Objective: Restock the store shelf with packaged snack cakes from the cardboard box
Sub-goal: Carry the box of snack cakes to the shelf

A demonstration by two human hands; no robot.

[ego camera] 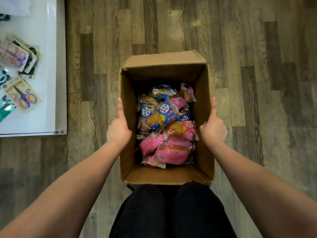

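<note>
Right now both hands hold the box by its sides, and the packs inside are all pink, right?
Not all pink: the head view shows blue packs among the pink packs. The left hand and right hand do hold the box by its sides.

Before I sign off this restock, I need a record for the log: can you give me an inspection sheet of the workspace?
Surface: grey-brown wood-plank floor beneath everything.
Job's things: open brown cardboard box, holding loose blue-wrapped snack cakes and pink-wrapped snack cakes.
Clutter: carded scissors packs lying on the white flat surface at left.
Hands: left hand and right hand each grip a side wall of the box, thumbs along the rim.
Cables: nothing seen.
Surroundings: the person's black trousers at the box's near end.
</note>
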